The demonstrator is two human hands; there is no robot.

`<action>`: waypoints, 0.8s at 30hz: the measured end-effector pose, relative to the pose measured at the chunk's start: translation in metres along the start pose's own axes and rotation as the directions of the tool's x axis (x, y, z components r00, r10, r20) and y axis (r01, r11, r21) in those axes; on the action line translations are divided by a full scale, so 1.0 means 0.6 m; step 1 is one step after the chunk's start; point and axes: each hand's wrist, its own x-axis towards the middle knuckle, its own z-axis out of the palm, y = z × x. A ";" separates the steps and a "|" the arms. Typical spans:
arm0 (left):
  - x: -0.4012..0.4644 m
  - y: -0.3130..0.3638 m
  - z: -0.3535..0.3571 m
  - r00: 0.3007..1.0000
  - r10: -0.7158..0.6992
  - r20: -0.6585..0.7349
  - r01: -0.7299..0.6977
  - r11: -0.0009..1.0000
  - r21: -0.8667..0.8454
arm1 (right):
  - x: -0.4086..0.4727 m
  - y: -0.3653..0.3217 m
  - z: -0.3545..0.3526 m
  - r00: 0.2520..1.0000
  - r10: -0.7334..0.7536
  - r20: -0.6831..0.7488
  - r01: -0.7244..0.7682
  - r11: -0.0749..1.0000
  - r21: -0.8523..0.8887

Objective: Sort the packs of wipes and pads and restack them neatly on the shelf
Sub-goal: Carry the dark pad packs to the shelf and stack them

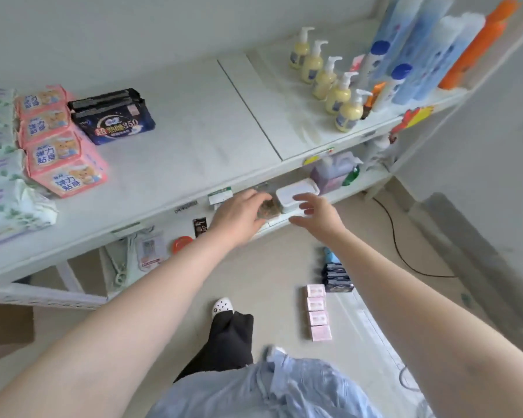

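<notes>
Under the top shelf point(194, 146), on the lower shelf's front edge, left hand point(239, 215) curls round a brownish pack point(267, 208) beside the white lidded wipes box point(296, 194), right hand point(317, 212) spread and empty, probably to pull both out for sorting.

On the top shelf point(194, 140), at the far left, lie the wipes point(0, 164). Just right of them stands a row of pads point(58, 140), and right of that row, toward the wall, lies the night pack point(115, 116). Far to the right, a line of pump bottles point(329, 79) runs from back to front, with tall bottles point(420, 49) behind them. On the lower shelf sits a box point(296, 194) (both hands are near it). On the floor lie small packs point(317, 312) in a row.
</notes>
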 end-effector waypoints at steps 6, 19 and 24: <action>-0.058 0.124 0.112 0.973 0.030 0.231 -0.038 0.999 0.030 | -0.167 0.164 -0.047 0.971 0.230 -0.071 -0.230 0.973 0.014; -0.218 0.258 0.311 0.835 0.117 0.538 -0.126 0.992 -0.020 | -0.448 0.359 -0.034 0.814 0.554 -0.176 -0.502 0.823 0.266; -0.193 0.323 0.344 0.834 0.101 0.543 -0.127 0.992 0.010 | -0.475 0.423 -0.077 0.791 0.583 -0.185 -0.512 0.796 0.321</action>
